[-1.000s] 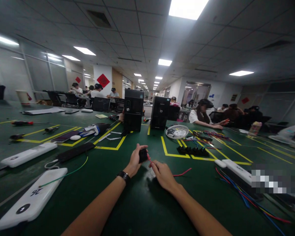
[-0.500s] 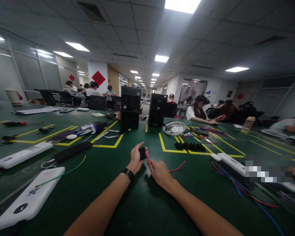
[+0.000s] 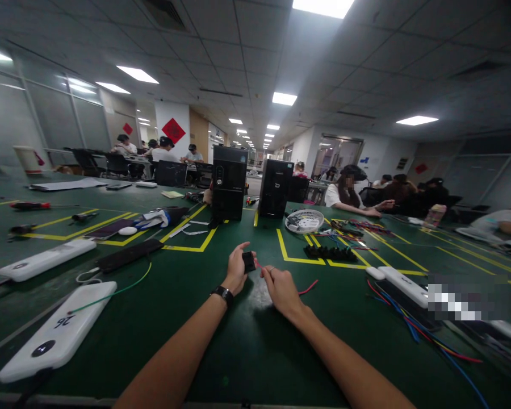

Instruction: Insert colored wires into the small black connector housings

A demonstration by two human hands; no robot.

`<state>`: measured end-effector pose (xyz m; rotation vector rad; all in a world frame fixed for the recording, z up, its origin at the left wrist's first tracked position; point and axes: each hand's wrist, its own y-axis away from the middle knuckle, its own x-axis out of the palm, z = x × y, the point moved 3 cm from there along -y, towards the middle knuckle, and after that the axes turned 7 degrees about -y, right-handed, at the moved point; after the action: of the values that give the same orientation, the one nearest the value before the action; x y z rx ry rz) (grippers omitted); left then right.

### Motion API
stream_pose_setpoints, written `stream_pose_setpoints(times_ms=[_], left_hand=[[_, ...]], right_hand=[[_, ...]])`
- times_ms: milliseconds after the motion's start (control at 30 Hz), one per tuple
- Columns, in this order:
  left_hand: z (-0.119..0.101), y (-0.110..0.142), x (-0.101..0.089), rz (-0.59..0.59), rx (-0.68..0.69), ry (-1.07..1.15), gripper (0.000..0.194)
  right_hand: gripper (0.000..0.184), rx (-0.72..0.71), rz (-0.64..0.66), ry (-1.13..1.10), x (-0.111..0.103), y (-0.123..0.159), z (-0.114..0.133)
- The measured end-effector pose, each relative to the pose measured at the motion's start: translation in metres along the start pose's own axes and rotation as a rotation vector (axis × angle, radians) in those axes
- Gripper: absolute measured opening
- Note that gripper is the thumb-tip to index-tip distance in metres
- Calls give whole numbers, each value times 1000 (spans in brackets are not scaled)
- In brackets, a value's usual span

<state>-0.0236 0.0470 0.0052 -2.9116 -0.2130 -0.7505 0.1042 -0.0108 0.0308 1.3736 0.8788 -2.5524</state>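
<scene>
Left hand (image 3: 235, 269) over green, yellow-lined table (image 3: 247, 358); ceiling lights (image 3: 285, 99) on.

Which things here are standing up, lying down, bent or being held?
Left grip: holding the black block.
Black block: held, off the table.
Right grip: closed on the red wire.
Red wire: pinched; can't tell whether it's in the block.
Black towers: upright.
Cup: upright.
Screwdriver: lying flat.
Green wire: bent, partly over the white device.
White device: lying flat.
</scene>
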Motion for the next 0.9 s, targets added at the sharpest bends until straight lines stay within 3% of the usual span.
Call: stream_pose_setpoints(times_ms=[167, 333, 433, 567, 667, 800, 900], left_hand=[[-5, 0, -7, 39, 39, -26, 36], [-22, 2, -17, 159, 206, -378, 31], [-20, 3, -13, 193, 212, -344, 30], [-16, -4, -7, 75, 97, -32, 32], [-24, -12, -16, -62, 82, 149, 31], [-36, -20, -41, -157, 169, -115, 30], [-30, -21, -51, -116, 100, -377, 31]], right_hand=[[33, 11, 150, 103, 22, 9, 2], [38, -6, 74, -49, 2, 2, 4], [42, -6, -10, -87, -9, 0, 4], [39, -6, 116, 48, 8, 8, 5], [37, -46, 238, 152, 22, 15, 6], [38, 28, 102, 80, 13, 10, 1], [38, 77, 26, 26, 3, 5, -6]])
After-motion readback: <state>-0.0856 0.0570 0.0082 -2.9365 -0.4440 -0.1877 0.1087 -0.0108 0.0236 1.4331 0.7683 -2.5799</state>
